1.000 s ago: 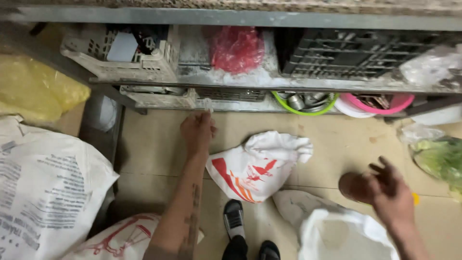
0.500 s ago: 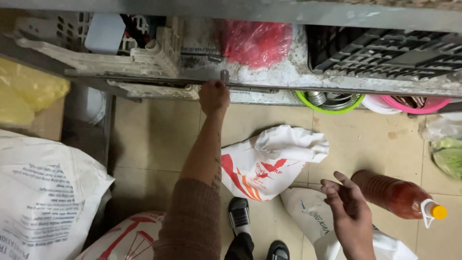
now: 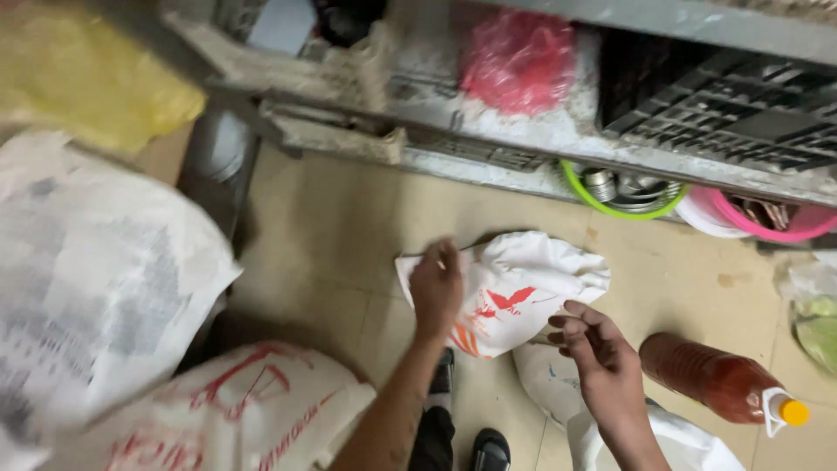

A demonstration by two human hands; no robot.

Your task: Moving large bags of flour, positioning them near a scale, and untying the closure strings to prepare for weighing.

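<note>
- The left hand (image 3: 436, 292) pinches the upper left edge of a white plastic bag with red and orange print (image 3: 510, 292), fingers closed on the film.
- The right hand (image 3: 602, 349) hovers just beside the bag's lower right side, fingers loosely curled and slightly apart, holding nothing; whether the fingertips touch the bag cannot be told.
- The bag lies on the tiled floor (image 3: 340, 227), in front of a low metal shelf (image 3: 540, 135).
- A bottle of reddish-brown liquid with an orange cap (image 3: 719, 379) lies on its side near the right hand.
- Another white bag (image 3: 671, 440) sits under the right forearm.
- Under the shelf stand a green-rimmed bowl of metal cups (image 3: 623, 192) and a pink basin (image 3: 758, 222).
- Large printed white sacks (image 3: 96, 279) rest to the left, a yellow bag (image 3: 87, 78) beyond them.
</note>
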